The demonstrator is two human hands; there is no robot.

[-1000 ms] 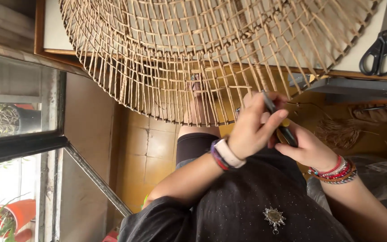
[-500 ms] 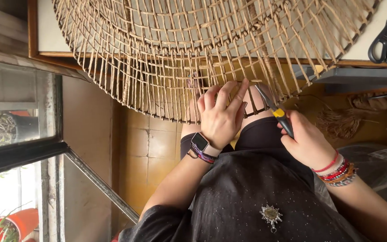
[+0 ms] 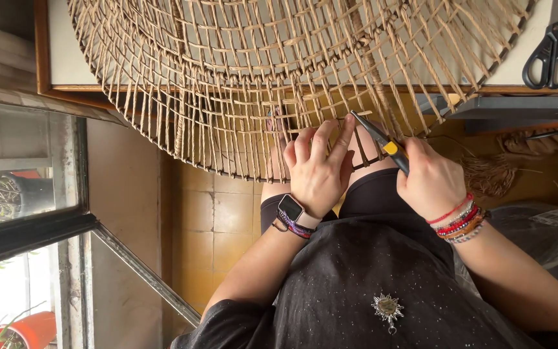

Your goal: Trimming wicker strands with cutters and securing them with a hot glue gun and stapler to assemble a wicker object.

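The left hand (image 3: 320, 169) has its fingers (image 3: 345, 134) spread and only slightly curled, their tips pressed against the loose spokes at the lower rim of the large round woven disc of pale tan cane (image 3: 279, 71); they grasp nothing, only steadying the strands. The right hand (image 3: 429, 178) has its fingers clenched around the handle of a slim dark tool with a yellow band (image 3: 382, 142), whose pointed tip reaches the strands right beside the left forefinger.

The woven disc lies across the near edge of the bench (image 3: 59, 58), a pale surface with a wooden frame, and its open spoke ends overhang that edge above the person's lap. A pair of black-handled scissors (image 3: 550, 55) rests on the bench near its far right corner, well apart from both hands. A bundle of loose tan fibre (image 3: 485, 174) lies just beyond the right hand. Below the bench there is a yellow tiled floor (image 3: 221, 213), and a window (image 3: 20, 194) on the left shows a red pot (image 3: 27, 329) outside.

Both forearms rise from the dark speckled shirt (image 3: 369, 284) toward the disc's rim. The left wrist carries a smartwatch (image 3: 290, 210) and woven bands; the right wrist wears red and beaded bracelets (image 3: 460, 223) and bends inward so the tool slants up and left.
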